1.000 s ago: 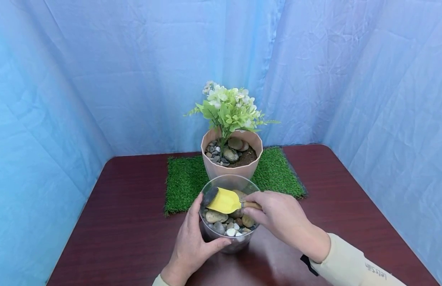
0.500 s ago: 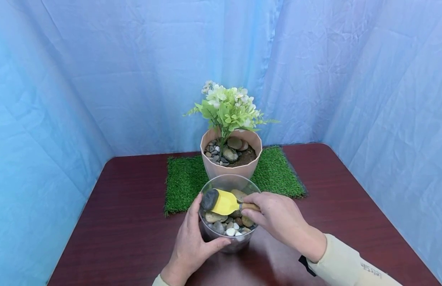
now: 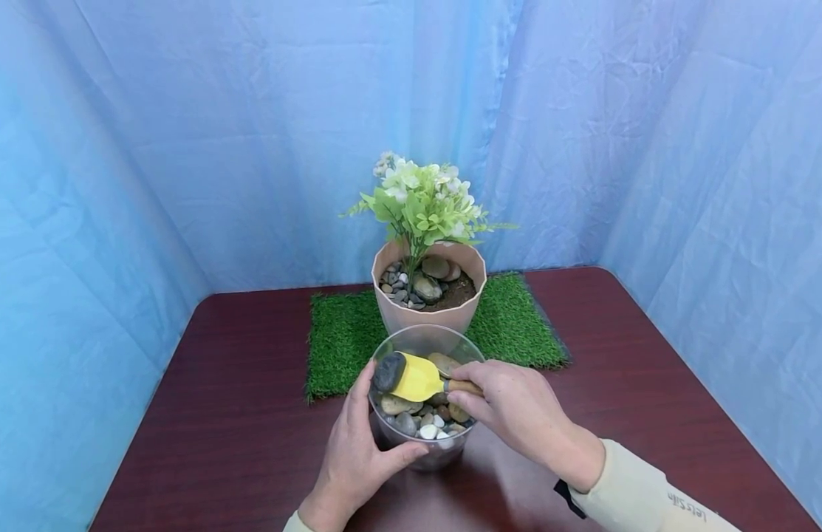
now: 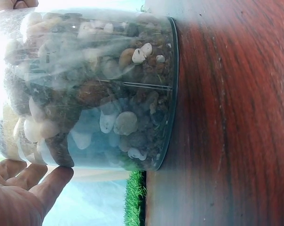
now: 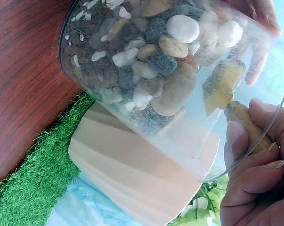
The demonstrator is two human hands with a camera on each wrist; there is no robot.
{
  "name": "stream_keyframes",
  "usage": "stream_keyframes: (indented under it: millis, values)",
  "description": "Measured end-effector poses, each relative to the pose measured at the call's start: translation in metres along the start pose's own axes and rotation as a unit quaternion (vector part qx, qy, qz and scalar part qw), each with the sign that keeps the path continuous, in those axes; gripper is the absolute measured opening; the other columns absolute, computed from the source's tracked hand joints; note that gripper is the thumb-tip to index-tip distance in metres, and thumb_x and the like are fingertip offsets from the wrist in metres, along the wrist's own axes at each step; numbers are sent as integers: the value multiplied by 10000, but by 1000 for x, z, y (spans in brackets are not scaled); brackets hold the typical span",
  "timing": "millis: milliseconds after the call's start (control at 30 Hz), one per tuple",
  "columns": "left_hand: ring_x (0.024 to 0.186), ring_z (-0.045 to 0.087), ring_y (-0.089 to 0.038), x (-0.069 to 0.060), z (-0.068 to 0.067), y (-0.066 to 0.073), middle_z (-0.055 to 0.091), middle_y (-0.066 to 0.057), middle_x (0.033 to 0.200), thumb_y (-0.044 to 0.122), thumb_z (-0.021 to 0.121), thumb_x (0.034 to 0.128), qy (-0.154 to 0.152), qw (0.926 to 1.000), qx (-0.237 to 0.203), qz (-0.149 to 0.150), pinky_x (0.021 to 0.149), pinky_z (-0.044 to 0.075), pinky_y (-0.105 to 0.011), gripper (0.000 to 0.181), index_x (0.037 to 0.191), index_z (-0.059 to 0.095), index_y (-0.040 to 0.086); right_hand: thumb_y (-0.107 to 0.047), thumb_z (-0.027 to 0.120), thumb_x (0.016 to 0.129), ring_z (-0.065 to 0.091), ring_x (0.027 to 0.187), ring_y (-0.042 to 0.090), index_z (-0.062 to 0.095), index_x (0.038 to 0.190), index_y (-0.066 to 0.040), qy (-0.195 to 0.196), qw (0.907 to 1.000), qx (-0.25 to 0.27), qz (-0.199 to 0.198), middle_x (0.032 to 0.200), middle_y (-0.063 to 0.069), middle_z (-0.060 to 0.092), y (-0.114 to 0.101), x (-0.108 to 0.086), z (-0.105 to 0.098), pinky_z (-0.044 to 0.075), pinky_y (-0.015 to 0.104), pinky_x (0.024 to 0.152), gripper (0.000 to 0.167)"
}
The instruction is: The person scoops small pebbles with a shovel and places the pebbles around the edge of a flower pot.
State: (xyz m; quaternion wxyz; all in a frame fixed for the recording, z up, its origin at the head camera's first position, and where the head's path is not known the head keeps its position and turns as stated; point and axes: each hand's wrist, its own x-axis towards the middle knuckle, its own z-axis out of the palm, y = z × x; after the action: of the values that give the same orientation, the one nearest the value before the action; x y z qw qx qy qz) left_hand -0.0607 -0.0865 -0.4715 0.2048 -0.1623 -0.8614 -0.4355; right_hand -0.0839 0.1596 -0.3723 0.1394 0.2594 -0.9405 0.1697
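Observation:
A clear container (image 3: 429, 448) of stones stands near the table's front. My left hand (image 3: 360, 452) holds it from the left, thumb along the near side and fingers round the far side; its fingertips (image 4: 57, 181) touch the wall. My right hand (image 3: 517, 399) grips the wooden handle (image 5: 248, 123) of a small yellow hand shovel (image 3: 419, 378), whose blade is inside the container's mouth. At the blade's tip, against the left wall, is a dark grey stone (image 3: 388, 372). Beneath lie white, grey and tan pebbles (image 3: 429, 430). Part of the handle is hidden in my hand.
Just behind the container, a pinkish-beige pot (image 3: 429, 319) with an artificial flowering plant (image 3: 427, 203), stones and soil stands on a green grass mat (image 3: 520, 321). Blue cloth (image 3: 284, 148) hangs behind the dark red table (image 3: 238, 414).
The shovel blade has shifted slightly left and down with my right hand, and more of the dark stone shows at its tip. My left hand has stayed in place on the container.

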Motion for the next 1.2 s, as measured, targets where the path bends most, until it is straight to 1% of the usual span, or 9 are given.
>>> stream_keyframes:
  millis: [167, 300, 433, 500, 633, 767, 933, 1100, 1200]
  values:
    - [1425, 502, -256, 0, 0, 0, 411, -67, 1637, 618, 913, 695, 14, 10000, 7, -1, 1133, 471, -459, 1292, 1678, 199, 177, -338, 823, 910, 705, 898, 19, 784, 1133, -230, 133, 9999, 67, -86, 1030, -133, 768, 3, -2, 0, 601, 304, 737, 251]
    - [1427, 500, -258, 0, 0, 1, 410, -67, 1637, 620, 917, 688, 9, 10000, 3, -23, 1137, 466, -454, 1296, 1676, 204, 177, -345, 821, 911, 704, 907, 13, 785, 1127, -242, 136, 9998, 171, 9, 1031, -143, 766, 3, -3, -1, 602, 306, 743, 242]
    - [1426, 499, -264, 0, 0, 1, 411, -73, 1636, 617, 921, 683, -11, 10000, 13, -59, 1136, 467, -451, 1300, 1676, 206, 178, -340, 815, 919, 678, 864, -17, 782, 1114, -267, 121, 9993, 333, 127, 1011, -167, 751, 4, -4, -6, 590, 291, 720, 211]
    - [1429, 496, -258, 0, 0, 1, 408, -66, 1639, 615, 923, 683, -24, 10000, 6, -80, 1143, 460, -435, 1301, 1677, 203, 184, -333, 811, 924, 651, 833, -41, 778, 1107, -284, 137, 9990, 413, 132, 992, -185, 738, 5, -4, -9, 577, 275, 704, 192]
    - [1431, 493, -252, 0, 0, 1, 408, -50, 1640, 613, 925, 680, -14, 10000, -1, -88, 1152, 449, -418, 1302, 1678, 201, 192, -318, 800, 936, 629, 813, -61, 779, 1111, -280, 163, 9986, 499, 92, 985, -190, 734, 7, -2, -17, 568, 255, 692, 181]
    - [1434, 492, -254, -1, 0, 1, 413, -53, 1640, 615, 925, 679, 11, 9999, -16, -102, 1152, 446, -441, 1302, 1676, 207, 184, -306, 796, 938, 662, 844, -33, 782, 1120, -247, 341, 9986, 412, -47, 1002, -156, 751, 9, -1, -25, 582, 267, 708, 192]
    - [1450, 476, -249, -1, -1, 2, 404, -59, 1648, 619, 921, 682, -18, 9998, -51, -193, 1158, 437, -481, 1299, 1673, 215, 165, -303, 794, 938, 668, 826, -10, 782, 1118, -226, 613, 9975, 292, -206, 987, -143, 755, 13, 5, -37, 574, 279, 691, 196]
    - [1449, 476, -261, 0, -1, 3, 391, -52, 1656, 595, 934, 678, -61, 9997, -33, -225, 1144, 445, -495, 1306, 1679, 192, 206, -293, 785, 946, 644, 787, -23, 787, 1116, -228, 733, 9969, 218, -194, 972, -157, 758, 16, 13, -47, 559, 276, 666, 182]
    - [1460, 461, -243, -1, -1, 3, 378, -31, 1665, 584, 942, 672, -83, 9994, -108, -326, 1157, 437, -491, 1307, 1680, 187, 237, -282, 782, 950, 613, 738, -34, 788, 1106, -239, 777, 9966, 178, -182, 954, -163, 754, 19, 17, -52, 537, 260, 635, 162]
